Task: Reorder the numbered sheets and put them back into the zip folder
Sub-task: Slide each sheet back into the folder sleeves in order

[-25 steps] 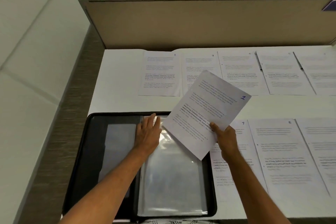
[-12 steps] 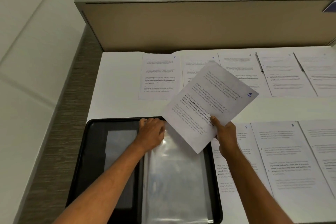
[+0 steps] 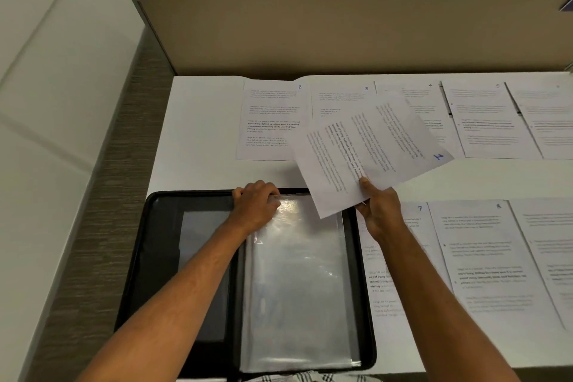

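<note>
A black zip folder (image 3: 161, 245) lies open on the white desk, its clear plastic sleeves (image 3: 297, 282) stacked on the right half. My left hand (image 3: 255, 203) curls over the top edge of the sleeves near the folder's spine. My right hand (image 3: 376, 211) pinches the lower edge of the sheet numbered 1 (image 3: 369, 149), held tilted above the folder's top right corner. Sheets 2 (image 3: 273, 121), 3 (image 3: 338, 99), 4 and 5 lie in a far row; sheets 7 (image 3: 400, 257) and 8 (image 3: 486, 257) lie in a near row to the right.
A beige partition panel (image 3: 341, 28) closes off the back of the desk (image 3: 201, 121). A grey carpeted floor strip and white wall lie to the left. Office chairs stand beyond the partition. More sheets run off the right edge.
My right hand has turned sheet 1 clockwise, so it now lies flatter and more sideways. My left hand went from lying flat on the sleeves to curling over their top edge.
</note>
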`<state>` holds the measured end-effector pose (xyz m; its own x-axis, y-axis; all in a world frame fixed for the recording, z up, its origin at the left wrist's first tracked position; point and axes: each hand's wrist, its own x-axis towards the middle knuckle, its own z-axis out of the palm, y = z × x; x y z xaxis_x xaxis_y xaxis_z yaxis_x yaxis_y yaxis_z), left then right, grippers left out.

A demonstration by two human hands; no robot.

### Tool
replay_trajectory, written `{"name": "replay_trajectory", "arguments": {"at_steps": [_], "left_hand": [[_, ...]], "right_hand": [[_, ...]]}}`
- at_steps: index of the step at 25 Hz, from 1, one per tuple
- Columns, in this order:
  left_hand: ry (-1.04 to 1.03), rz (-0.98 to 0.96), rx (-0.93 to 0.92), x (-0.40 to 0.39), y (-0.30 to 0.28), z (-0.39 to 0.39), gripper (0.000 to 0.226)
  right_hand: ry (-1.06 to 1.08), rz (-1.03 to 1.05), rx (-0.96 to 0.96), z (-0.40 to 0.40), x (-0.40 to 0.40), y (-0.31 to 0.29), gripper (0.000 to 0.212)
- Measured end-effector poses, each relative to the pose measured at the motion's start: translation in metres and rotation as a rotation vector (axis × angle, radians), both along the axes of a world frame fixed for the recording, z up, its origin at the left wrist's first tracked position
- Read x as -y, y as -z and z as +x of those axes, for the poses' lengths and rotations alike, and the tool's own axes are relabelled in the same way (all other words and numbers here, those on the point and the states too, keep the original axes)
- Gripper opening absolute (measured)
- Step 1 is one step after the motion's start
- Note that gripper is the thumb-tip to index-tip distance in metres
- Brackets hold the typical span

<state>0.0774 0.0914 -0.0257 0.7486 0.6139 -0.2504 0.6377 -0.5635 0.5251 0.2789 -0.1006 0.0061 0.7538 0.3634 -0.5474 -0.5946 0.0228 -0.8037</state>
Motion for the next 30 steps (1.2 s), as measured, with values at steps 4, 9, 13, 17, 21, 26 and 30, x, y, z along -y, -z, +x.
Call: {"name": "replay_trajectory", "arguments": {"at_steps": [4, 9, 13, 17, 21, 26, 30], "left_hand": [[-0.044, -0.061, 0.069, 0.011, -0.002, 0.003, 0.012], [-0.131, -0.042, 0.090, 0.017, 0.000, 0.004, 0.011], [-0.150, -0.067, 0.092, 0.017, -0.002, 0.002, 0.009], [-0.176, -0.083, 0.062, 0.014, -0.003, 0.003, 0.009], [-0.190, -0.098, 0.058, 0.013, -0.002, 0.004, 0.009], [-0.207, -0.093, 0.084, 0.011, -0.003, 0.005, 0.006], [-0.250, -0.102, 0.106, 0.009, -0.001, 0.008, 0.005]], "right_hand": [[-0.004, 0.051, -0.001, 0.011, -0.014, -0.003, 0.033], [0.005, 0.034, -0.056, 0.023, -0.043, 0.004, 0.033], [-0.036, 0.005, -0.048, 0.024, -0.062, 0.012, 0.021], [-0.068, -0.045, -0.029, 0.024, -0.077, 0.023, 0.032], [-0.137, -0.078, 0.006, 0.021, -0.084, 0.031, 0.036], [-0.291, -0.103, 0.052, 0.020, -0.079, 0.035, 0.033], [-0.455, -0.144, 0.128, 0.026, -0.070, 0.036, 0.034]]}}
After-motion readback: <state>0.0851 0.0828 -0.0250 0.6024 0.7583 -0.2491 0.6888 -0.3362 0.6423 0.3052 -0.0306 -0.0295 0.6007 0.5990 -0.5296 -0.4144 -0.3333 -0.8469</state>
